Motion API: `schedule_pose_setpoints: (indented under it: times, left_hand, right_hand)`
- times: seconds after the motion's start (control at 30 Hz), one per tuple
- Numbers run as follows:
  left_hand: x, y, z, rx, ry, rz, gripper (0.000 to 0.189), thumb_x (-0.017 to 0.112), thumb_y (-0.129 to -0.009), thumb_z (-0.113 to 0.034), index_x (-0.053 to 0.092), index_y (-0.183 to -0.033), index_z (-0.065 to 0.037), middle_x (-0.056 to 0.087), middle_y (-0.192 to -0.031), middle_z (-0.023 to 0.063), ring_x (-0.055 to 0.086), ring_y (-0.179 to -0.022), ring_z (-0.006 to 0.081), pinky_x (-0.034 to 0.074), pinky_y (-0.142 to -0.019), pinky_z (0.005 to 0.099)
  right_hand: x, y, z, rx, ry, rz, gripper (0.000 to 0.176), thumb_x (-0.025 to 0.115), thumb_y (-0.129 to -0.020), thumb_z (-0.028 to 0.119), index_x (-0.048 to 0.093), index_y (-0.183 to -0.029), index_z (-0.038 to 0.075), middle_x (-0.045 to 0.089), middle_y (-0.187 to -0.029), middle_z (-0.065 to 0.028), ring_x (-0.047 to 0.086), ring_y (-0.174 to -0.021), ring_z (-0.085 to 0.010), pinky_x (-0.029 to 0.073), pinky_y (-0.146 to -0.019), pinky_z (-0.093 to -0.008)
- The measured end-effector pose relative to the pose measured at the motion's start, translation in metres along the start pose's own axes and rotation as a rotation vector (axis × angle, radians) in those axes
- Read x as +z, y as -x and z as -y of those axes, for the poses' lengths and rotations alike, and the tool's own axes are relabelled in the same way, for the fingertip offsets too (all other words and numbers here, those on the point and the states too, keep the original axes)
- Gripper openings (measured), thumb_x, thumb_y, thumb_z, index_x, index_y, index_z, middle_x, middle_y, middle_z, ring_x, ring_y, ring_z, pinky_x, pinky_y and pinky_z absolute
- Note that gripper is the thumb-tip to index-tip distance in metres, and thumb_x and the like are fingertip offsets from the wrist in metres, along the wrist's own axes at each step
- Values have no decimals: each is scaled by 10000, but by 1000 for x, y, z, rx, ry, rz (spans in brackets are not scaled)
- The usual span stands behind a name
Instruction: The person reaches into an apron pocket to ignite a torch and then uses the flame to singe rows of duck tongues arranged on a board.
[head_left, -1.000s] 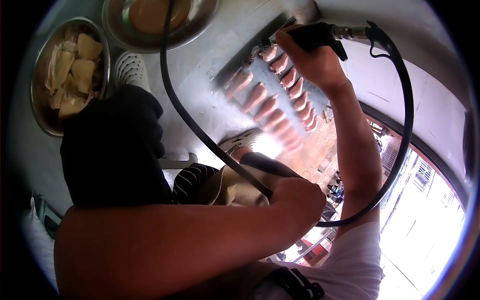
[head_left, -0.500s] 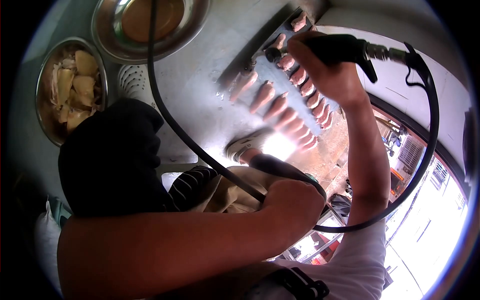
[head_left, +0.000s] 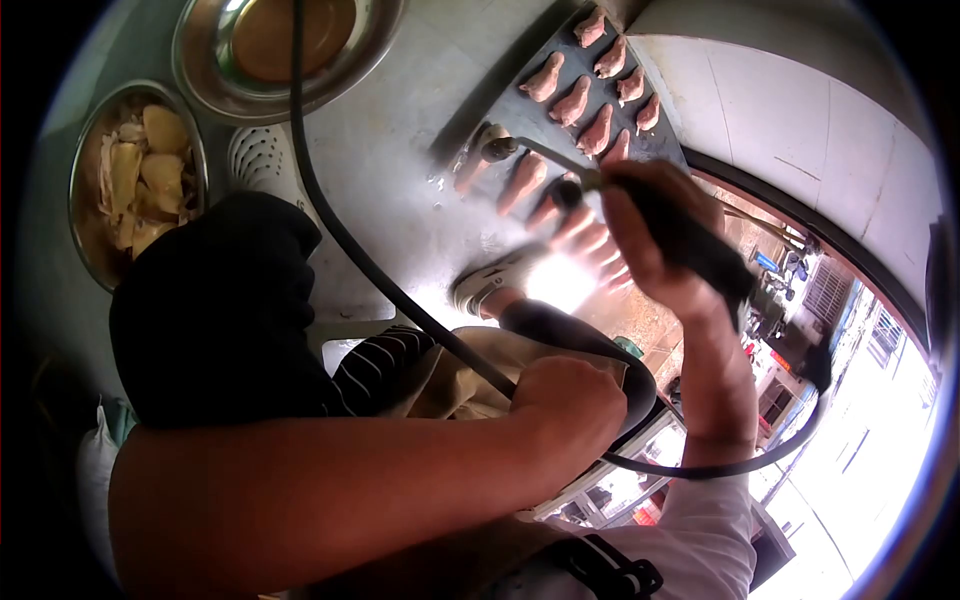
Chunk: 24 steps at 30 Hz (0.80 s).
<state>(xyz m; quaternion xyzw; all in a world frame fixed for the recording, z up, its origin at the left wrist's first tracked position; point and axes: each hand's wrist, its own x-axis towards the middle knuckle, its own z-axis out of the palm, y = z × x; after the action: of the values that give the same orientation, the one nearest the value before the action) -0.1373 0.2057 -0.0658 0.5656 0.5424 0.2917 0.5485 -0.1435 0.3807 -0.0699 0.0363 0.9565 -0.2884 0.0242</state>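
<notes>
My right hand (head_left: 672, 285) is wrapped round a black trigger gun (head_left: 705, 245), blurred by motion. A thin bent metal tube (head_left: 548, 153) runs from the gun to a dark round tip (head_left: 499, 149), over rows of raw drumsticks (head_left: 569, 102). These lie on a dark flat tray (head_left: 553, 68); the lower pieces look hazy, and some may be reflections. My left hand (head_left: 568, 395) is closed round a black hose (head_left: 375, 285), which loops below toward my right arm and up to the gun.
A steel basin with brownish contents (head_left: 190, 62) stands at the upper left. Below it, an oval steel bowl (head_left: 80, 185) holds pale yellowish pieces. A slotted white item (head_left: 268, 165) sits beside them. My dark-clothed knee (head_left: 225, 300) rises on the left. A doorway opens at right.
My right hand has moved down, toward me, turning the gun so its bent tube shows. More drumsticks on the tray are uncovered. My left hand keeps its hold on the hose.
</notes>
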Motion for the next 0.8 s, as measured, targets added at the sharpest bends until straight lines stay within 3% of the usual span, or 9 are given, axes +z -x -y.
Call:
schedule_pose_setpoints:
  times: [0.03,0.1,0.17,0.2,0.23,0.3,0.33,0.4,0.8]
  left_hand:
    - [0,1,1,6,-6,25,122,659,-776,-151,710,-680,-96,709,-708,116,724,-694,246,545,-571,379]
    - [1,5,4,17,-22,77,130,648,-783,-151,708,-681,-99,702,-696,105,722,-695,242,537,-561,375]
    - [7,7,6,9,-65,98,130,641,-779,-147,704,-674,-105,693,-684,90,711,-687,240,519,-544,376]
    - [11,8,6,8,-85,109,130,637,-777,-145,702,-671,-109,688,-678,82,705,-682,239,509,-536,377]
    - [15,10,6,2,-116,115,129,636,-773,-144,700,-665,-112,684,-674,78,698,-676,235,498,-524,380]
    - [21,10,6,-8,-177,126,128,634,-765,-142,696,-655,-120,675,-665,70,682,-664,229,475,-500,385]
    - [15,8,4,-22,-173,221,84,671,-770,-178,720,-751,-112,698,-753,62,696,-733,231,500,-531,403]
    - [3,3,0,-49,-167,413,227,745,-778,-251,766,-943,-95,743,-931,46,723,-873,234,551,-593,438]
    - [2,-4,2,-78,-181,429,179,718,-799,-224,767,-930,-113,743,-912,40,723,-840,238,543,-579,431]
  right_hand:
    - [1,16,1,138,-39,-13,176,664,-862,36,681,-1031,-15,671,-824,-117,658,-699,-168,518,-616,-291]
    - [12,50,-4,74,-42,-98,229,701,-815,26,661,-1039,1,674,-876,-147,663,-675,-242,543,-544,-306]
    - [15,68,1,-221,196,-64,259,710,-770,8,636,-1015,-33,671,-920,-161,650,-677,-256,543,-525,-325]
    - [21,81,-1,-228,97,-90,298,711,-735,-10,629,-1021,-28,667,-951,-168,637,-676,-261,538,-503,-335]
    - [21,90,2,-308,229,-47,302,706,-751,10,623,-1038,-37,668,-936,-157,641,-673,-262,540,-523,-336]
    - [27,114,7,-78,26,-38,278,674,-819,57,602,-1064,-53,671,-919,-181,672,-736,-290,556,-593,-356]
    - [29,122,10,-67,31,-44,283,678,-825,69,603,-1070,-53,670,-918,-179,671,-735,-289,557,-600,-355]
    - [33,133,14,-43,42,-58,296,686,-838,94,607,-1083,-53,669,-917,-177,670,-733,-285,559,-612,-353]
    - [34,145,13,-24,81,-93,308,681,-852,119,624,-1102,-52,667,-908,-170,668,-726,-280,560,-636,-350]
